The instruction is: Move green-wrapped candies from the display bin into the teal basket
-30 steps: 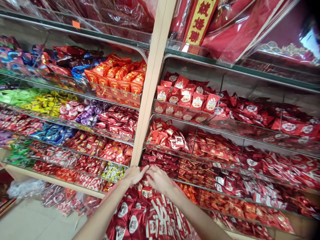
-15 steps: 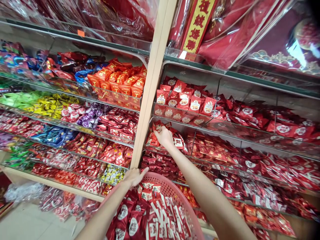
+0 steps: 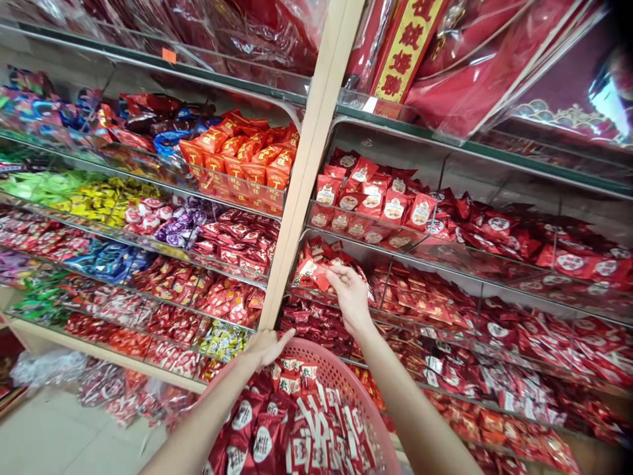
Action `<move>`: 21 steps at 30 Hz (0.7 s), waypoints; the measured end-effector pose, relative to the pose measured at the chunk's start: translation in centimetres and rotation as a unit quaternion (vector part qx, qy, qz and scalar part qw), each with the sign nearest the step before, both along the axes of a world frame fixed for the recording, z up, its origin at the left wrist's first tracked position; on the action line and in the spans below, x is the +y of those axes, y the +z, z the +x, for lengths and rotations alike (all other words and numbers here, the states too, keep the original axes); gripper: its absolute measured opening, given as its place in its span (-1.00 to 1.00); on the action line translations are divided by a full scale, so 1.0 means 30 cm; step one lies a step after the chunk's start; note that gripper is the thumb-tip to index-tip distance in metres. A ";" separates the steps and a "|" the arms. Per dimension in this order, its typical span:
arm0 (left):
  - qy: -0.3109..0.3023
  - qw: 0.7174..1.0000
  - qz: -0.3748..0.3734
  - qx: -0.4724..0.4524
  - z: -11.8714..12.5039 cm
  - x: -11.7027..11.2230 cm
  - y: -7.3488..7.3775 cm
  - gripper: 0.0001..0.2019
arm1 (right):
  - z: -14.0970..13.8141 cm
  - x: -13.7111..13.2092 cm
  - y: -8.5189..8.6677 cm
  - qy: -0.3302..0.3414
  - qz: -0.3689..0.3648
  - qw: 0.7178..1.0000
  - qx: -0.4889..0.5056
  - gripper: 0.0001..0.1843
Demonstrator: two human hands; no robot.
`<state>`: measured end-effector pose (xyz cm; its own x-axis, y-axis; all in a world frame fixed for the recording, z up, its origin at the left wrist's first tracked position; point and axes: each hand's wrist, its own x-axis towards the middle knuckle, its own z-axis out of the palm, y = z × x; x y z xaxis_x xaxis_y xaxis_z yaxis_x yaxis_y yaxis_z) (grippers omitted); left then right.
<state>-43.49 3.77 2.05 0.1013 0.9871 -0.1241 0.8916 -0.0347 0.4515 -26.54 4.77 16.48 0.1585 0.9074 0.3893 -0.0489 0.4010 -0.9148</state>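
My left hand (image 3: 266, 347) grips the far rim of a pink plastic basket (image 3: 346, 382) heaped with red and white snack packets (image 3: 297, 429). My right hand (image 3: 350, 293) is raised to a shelf bin of small red packets (image 3: 316, 260), its fingers pinched on one small red packet (image 3: 316, 274) just above the pile. The bin has a clear front wall and sits right of a beige upright post (image 3: 301, 191).
Tiered shelves with clear dividers hold many wrapped sweets: orange packs (image 3: 242, 158), green and yellow ones (image 3: 74, 198), purple ones (image 3: 182, 224), red packs (image 3: 376, 194) at right. Red wrapped goods and a red-gold banner (image 3: 403, 46) fill the top shelf. Pale floor (image 3: 59, 435) lies lower left.
My right hand left the basket rim, reached into the shelf bin, and now draws back slightly with a small red packet pinched. My left hand stays on the basket.
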 end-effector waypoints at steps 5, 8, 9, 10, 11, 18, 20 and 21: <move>0.004 1.000 -0.007 0.011 0.002 0.006 -0.007 -0.07 | -0.002 -0.165 -0.117 0.142 -0.174 0.935 0.274 -0.81; 0.002 1.000 -0.004 0.022 0.004 0.011 -0.011 -0.05 | -0.005 -0.219 -0.201 0.154 -0.197 0.904 0.347 -0.78; -0.001 1.000 -0.004 0.025 0.004 0.011 -0.011 -0.04 | -0.004 -0.233 -0.226 0.159 -0.200 0.899 0.355 -0.73; -0.005 1.000 -0.007 0.027 0.005 0.012 -0.011 -0.04 | -0.002 -0.245 -0.250 0.168 -0.202 0.897 0.356 -0.67; -0.009 1.000 -0.010 0.027 0.005 0.012 -0.009 -0.04 | 0.001 -0.256 -0.271 0.181 -0.204 0.895 0.352 -0.62; -0.006 0.999 -0.005 0.036 0.006 0.017 -0.012 -0.05 | 0.023 -0.282 -0.353 0.244 -0.229 0.886 0.322 -0.61; 0.000 0.999 -0.009 0.033 0.005 0.020 -0.018 -0.07 | 0.025 -0.280 -0.362 0.229 -0.238 0.883 0.332 -0.65; 0.003 0.999 -0.012 0.031 0.004 0.022 -0.021 -0.09 | 0.025 -0.280 -0.366 0.222 -0.240 0.884 0.334 -0.67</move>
<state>-43.36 4.44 1.43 0.0864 0.9845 -0.1528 0.9182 -0.0192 0.3957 -25.79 -3.62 5.50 -0.2054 0.9731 -0.1038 -0.6969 -0.2199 -0.6826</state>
